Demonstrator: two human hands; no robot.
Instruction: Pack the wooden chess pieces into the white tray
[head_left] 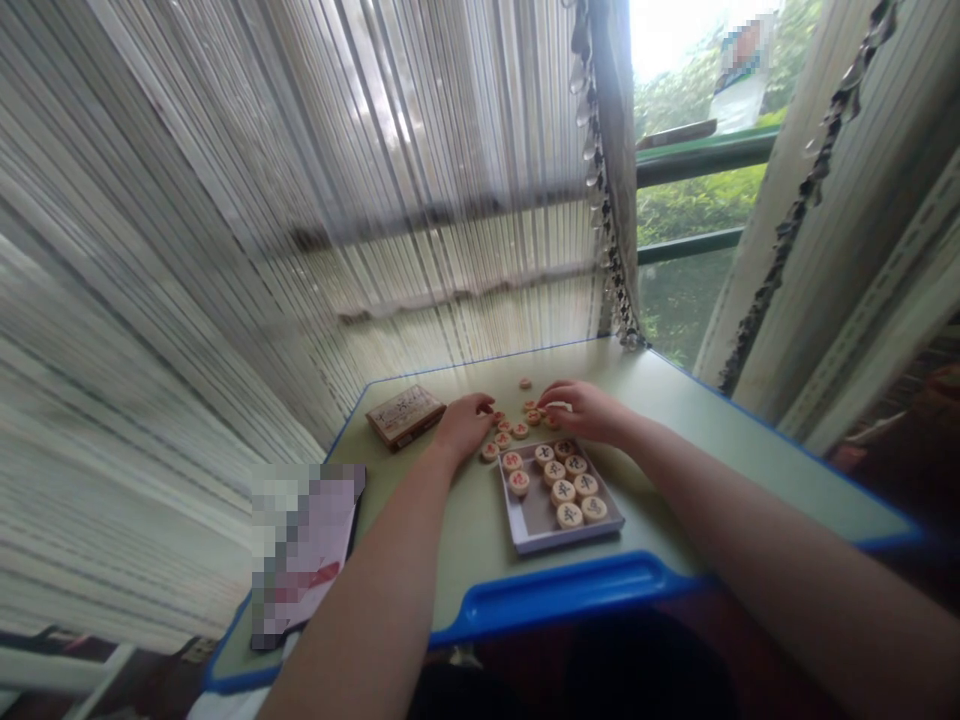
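My left hand point(465, 425) rests on the green table point(675, 420), fingers curled beside loose round wooden chess discs point(504, 436). My right hand point(581, 408) is curled over more discs just behind a shallow grey box tray point(532, 515), fingertips pinched on a disc. The tray holds several discs point(570, 480) laid flat with black or red characters. One disc point(525, 383) lies alone farther back.
A wooden box lid with printing point(405, 414) lies at the left of my left hand. A blurred paper or booklet point(304, 545) sits on the table's left near corner. Striped curtains point(300, 250) hang behind; a window point(690, 200) is at the back right. The table has a blue rim point(562, 595).
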